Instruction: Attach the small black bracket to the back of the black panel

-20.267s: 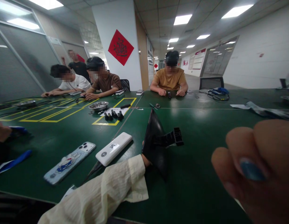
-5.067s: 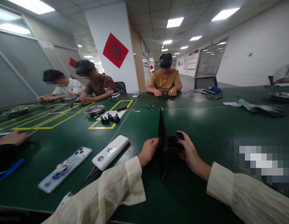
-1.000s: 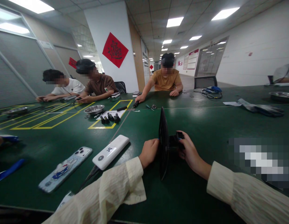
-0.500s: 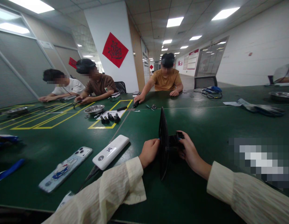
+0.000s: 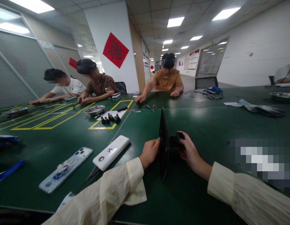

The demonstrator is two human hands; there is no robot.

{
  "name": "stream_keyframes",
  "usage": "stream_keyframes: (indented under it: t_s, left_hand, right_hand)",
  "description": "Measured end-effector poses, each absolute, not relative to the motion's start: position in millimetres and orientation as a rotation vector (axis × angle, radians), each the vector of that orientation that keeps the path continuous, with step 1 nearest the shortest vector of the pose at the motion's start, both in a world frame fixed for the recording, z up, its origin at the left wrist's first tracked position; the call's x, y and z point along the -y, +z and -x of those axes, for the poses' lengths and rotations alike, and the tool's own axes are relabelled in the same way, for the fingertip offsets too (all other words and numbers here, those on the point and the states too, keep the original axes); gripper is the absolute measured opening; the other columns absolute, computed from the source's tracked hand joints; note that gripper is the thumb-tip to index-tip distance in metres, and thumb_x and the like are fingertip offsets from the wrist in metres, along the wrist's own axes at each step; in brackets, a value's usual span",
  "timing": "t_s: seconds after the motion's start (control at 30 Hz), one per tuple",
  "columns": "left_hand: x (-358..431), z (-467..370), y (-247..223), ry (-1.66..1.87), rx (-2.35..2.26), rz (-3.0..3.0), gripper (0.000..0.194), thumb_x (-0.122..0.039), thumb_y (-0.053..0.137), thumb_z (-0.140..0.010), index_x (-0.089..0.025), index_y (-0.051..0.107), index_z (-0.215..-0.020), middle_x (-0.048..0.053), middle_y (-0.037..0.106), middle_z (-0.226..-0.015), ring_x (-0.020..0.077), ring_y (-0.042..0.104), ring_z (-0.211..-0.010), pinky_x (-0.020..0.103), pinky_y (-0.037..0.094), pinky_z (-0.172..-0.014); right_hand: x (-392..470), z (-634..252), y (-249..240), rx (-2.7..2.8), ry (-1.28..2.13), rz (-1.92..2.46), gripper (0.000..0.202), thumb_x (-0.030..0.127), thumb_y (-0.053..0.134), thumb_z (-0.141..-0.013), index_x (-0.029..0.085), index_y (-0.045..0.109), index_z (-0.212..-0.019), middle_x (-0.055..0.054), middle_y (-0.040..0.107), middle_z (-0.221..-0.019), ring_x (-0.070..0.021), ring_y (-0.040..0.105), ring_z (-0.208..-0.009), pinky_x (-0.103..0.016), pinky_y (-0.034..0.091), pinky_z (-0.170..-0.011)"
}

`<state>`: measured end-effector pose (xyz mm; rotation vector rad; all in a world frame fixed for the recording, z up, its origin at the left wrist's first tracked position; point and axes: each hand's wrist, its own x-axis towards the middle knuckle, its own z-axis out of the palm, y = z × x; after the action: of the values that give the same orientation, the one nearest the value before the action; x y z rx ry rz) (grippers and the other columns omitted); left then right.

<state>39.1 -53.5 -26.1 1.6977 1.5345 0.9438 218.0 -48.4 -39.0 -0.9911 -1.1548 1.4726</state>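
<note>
A thin black panel (image 5: 164,147) stands upright, almost edge-on to me, above the green table. My left hand (image 5: 150,152) is closed at its left face, with the thumb pressed against it and the other fingertips partly hidden. On the panel's right side is a black bracket-like part (image 5: 175,141), which joins it. Around that part my right hand (image 5: 192,153) is closed, thumb on top and fingers beneath. The exact kind of this black device cannot be made out from its edge.
Left of my hands lie a white power bank (image 5: 111,153) and a phone in a patterned case (image 5: 65,170). Farther off are several black cylindrical parts (image 5: 110,118), a metal bowl (image 5: 94,110) and a glove (image 5: 259,108). Across the table sits a person in a tan shirt (image 5: 167,82).
My hands and the black panel stay almost still. The person opposite has shifted the outstretched hand slightly, and the person at far left has reached farther left along the table.
</note>
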Motion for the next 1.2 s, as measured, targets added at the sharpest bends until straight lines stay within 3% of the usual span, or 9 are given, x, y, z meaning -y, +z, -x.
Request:
stream_keyframes:
  t_s: [0.3,0.53,0.73,1.0,1.2]
  left_hand:
    - [53.0,-39.3,-23.6,0.887,-1.584,-1.725,0.036,-0.037,0.031,-0.081,-0.017,0.047,-0.055,0.002,0.051,-0.058,0.0150,0.046,-0.059,0.027,0.041,-0.062]
    - [53.8,-41.0,-23.2,0.912,-1.565,-1.690,0.045,-0.045,0.027,-0.083,-0.017,0.046,-0.054,0.001,0.047,-0.054,0.0141,0.044,-0.056,0.026,0.041,-0.060]
    - [54.1,-40.2,-20.9,0.876,-1.566,-1.727,0.034,-0.033,0.030,-0.081,-0.017,0.046,-0.056,0.001,0.050,-0.056,0.0148,0.046,-0.059,0.026,0.042,-0.063]
    - [54.0,-39.8,-23.9,0.919,-1.537,-1.716,0.049,-0.049,0.026,-0.084,-0.017,0.046,-0.053,0.001,0.047,-0.052,0.0141,0.045,-0.055,0.026,0.041,-0.060]
    - [54.3,-40.0,-23.2,0.902,-1.553,-1.706,0.039,-0.038,0.029,-0.082,-0.017,0.045,-0.053,0.001,0.048,-0.054,0.0143,0.046,-0.057,0.027,0.041,-0.063]
  right_hand:
    - [48.3,-216.5,-38.3,1.134,1.460,0.995,0.044,0.040,0.048,-0.077,0.028,0.041,-0.119,0.004,0.048,-0.066,-0.0083,0.042,-0.044,-0.016,0.024,-0.034]
    - [49.9,-217.5,-37.3,1.149,1.458,0.999,0.044,0.040,0.048,-0.078,0.028,0.041,-0.119,0.004,0.048,-0.067,-0.0088,0.042,-0.045,-0.017,0.025,-0.035]
    - [49.0,-217.0,-39.1,1.139,1.457,1.003,0.045,0.040,0.049,-0.077,0.028,0.041,-0.120,0.004,0.049,-0.068,-0.0088,0.043,-0.045,-0.017,0.026,-0.034]
    - [51.5,-217.0,-32.9,1.140,1.478,1.015,0.044,0.039,0.047,-0.079,0.028,0.040,-0.120,0.003,0.049,-0.067,-0.0090,0.044,-0.046,-0.017,0.027,-0.036]
    - [50.2,-217.0,-36.3,1.140,1.471,1.003,0.045,0.040,0.048,-0.078,0.027,0.039,-0.120,0.004,0.047,-0.065,-0.0081,0.040,-0.043,-0.016,0.025,-0.035]
